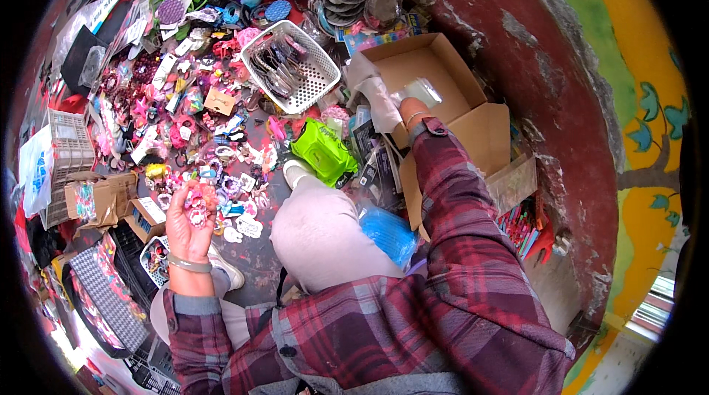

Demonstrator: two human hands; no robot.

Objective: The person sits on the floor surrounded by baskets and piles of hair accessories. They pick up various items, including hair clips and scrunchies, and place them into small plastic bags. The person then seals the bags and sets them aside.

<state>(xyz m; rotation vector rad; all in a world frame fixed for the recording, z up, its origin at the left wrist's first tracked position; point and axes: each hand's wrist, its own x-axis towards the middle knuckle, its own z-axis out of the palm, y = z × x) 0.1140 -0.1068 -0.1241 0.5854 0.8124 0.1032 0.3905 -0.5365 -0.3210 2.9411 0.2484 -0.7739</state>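
Pink trinkets (199, 205) over cluttered floor (258, 260)

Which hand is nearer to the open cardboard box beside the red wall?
Right: the right hand is at the open cardboard box; the left hand is well away, to its left, holding pink trinkets.

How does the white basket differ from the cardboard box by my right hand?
The white basket has walls full of holes; the cardboard box has solid brown walls. The basket holds a row of dark items, while the box shows mostly bare cardboard inside. The right hand is at the box; neither hand is at the basket. Both are open containers.
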